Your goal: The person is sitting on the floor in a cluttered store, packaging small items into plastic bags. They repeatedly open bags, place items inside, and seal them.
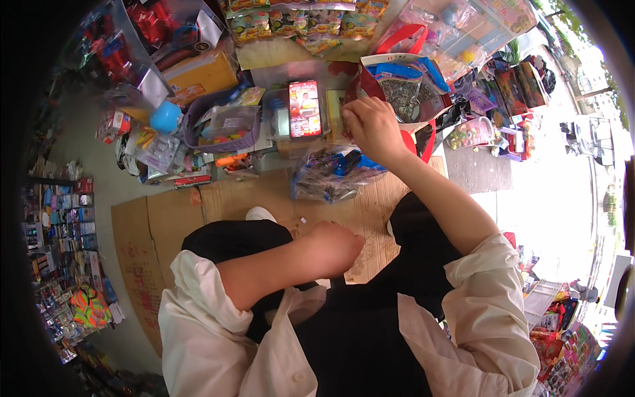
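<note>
My right hand is at the near left edge of a red and white shopping bag, its fingers bent; what they hold, if anything, is hidden. Inside the bag lies a clear plastic packet of small metal pieces with a blue top. My left hand is blurred and curled above the cardboard, in front of my body; its fingers and any content are not clear. Between the hands and the phone, a clear plastic bag with dark and blue contents rests on the cardboard. A lit smartphone stands left of the shopping bag.
A purple plastic basket with small goods stands left of the phone. Snack-like packets hang or lie beyond it. Flattened cardboard covers the floor around my legs. Boxed and bagged goods stand at right, with a clear tub among them.
</note>
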